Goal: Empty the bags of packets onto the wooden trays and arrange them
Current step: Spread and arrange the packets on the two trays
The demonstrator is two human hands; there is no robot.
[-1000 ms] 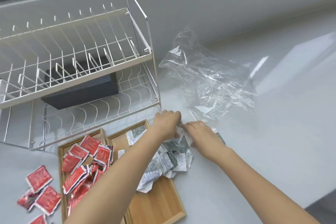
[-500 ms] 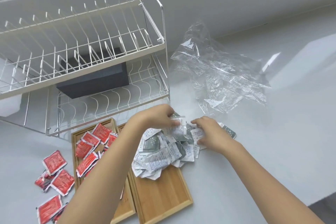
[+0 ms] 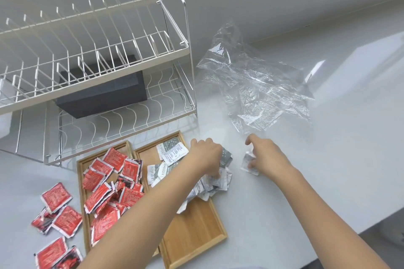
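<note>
Two hands are working at the grey packets: the left hand is reaching down into the pile, its grip curled over the packets at the right tray's far right edge, though whether it is actually pinching one cannot be told. The right hand is resting on the counter just beside the pile, its grip pinching a single packet that is lying off the tray, index finger sticking forward. Grey packets are heaping across the far half of the right tray and spilling over its right rim. Red packets are filling the left tray, which is sitting against the right one, and more red ones are lying loose on the counter to the left. Beyond the hands a crumpled clear bag is lying on the counter. A white rack is standing behind the trays, with a dark box on its lower tier.
</note>
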